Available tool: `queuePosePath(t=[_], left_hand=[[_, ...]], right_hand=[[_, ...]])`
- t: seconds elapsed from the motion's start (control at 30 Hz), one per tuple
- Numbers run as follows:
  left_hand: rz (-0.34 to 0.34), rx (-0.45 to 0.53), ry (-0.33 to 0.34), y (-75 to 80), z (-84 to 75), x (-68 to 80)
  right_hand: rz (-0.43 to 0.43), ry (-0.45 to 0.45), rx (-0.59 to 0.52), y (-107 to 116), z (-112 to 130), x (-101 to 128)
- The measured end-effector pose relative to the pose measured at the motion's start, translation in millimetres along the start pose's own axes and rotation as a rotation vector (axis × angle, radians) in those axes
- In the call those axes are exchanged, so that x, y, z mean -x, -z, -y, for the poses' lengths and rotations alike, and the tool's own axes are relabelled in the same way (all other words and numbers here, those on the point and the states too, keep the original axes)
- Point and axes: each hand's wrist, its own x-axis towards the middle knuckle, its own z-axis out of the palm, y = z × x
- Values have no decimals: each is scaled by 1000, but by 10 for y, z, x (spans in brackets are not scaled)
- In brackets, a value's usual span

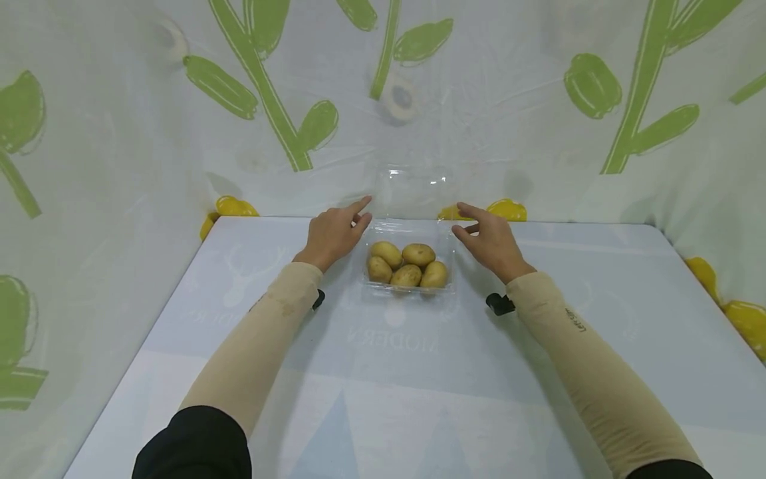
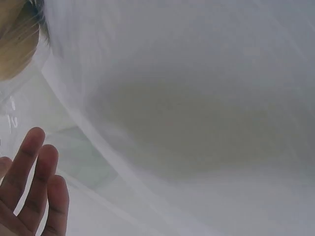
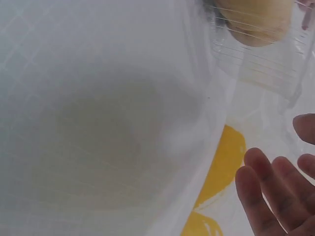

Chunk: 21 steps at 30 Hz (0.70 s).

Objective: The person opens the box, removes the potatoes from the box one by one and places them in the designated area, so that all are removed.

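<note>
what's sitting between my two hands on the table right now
In the head view, a clear plastic box holding five potatoes sits between the left hand and the right hand, its lid standing open behind.

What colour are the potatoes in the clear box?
Yellowish tan potatoes; head view shows them best.

Table mat [image 1: 383, 372] carries faint pale word "MODERN", upside down from the head view, just in front of the potato box. Right sleeve [image 1: 574, 320] has small dark lettering, unreadable.
</note>
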Motion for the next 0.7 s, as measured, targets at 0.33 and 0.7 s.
queuePosePath(t=[0.33,0.7], left_hand=[[-17,-31,-5,222,108,72],[8,-57,-61,325,-7,385]], right_hand=[[-24,25,-1,159,50,15],[-123,69,-16,312,85,98]])
